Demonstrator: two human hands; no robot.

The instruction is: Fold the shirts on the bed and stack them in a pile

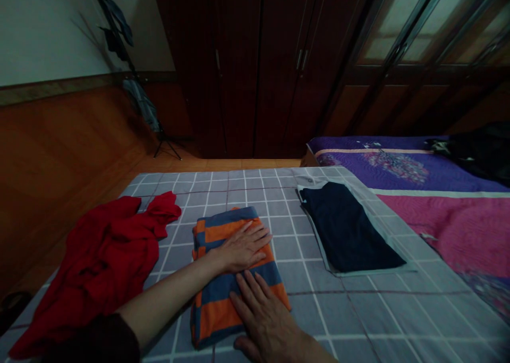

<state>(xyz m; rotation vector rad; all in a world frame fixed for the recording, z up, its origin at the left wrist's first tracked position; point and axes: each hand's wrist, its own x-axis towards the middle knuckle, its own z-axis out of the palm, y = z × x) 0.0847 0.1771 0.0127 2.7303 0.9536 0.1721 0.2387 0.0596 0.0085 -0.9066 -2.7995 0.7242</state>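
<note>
mostly big dark wardrobe (235, 60) at the back, looking closed; cannot see inside. next, cabinet with cloudy glass (378, 47) on the right, looking closed too; cannot tell about anything kept in there. then purple and pink bed (438, 214), right beside the desk (382, 310). on that desk, gray cover (290, 225) with white lines. at the left, loose red cloth (115, 246) in a soft heap, maybe there to be out of the way. at the right, dark blue cloth (350, 230), laid flat on top of a pale cloth (322, 246), perhaps to stay neat. in the middle, folded orange and blue cloth (223, 310), flat on the desk, likely for easy reach. last and smallest, left hand (245, 246) and right hand (269, 318), both on top of the folded cloth, with palms down and fingers a little spread, pinching nothing. likely pressing to keep the folds flat.
</note>
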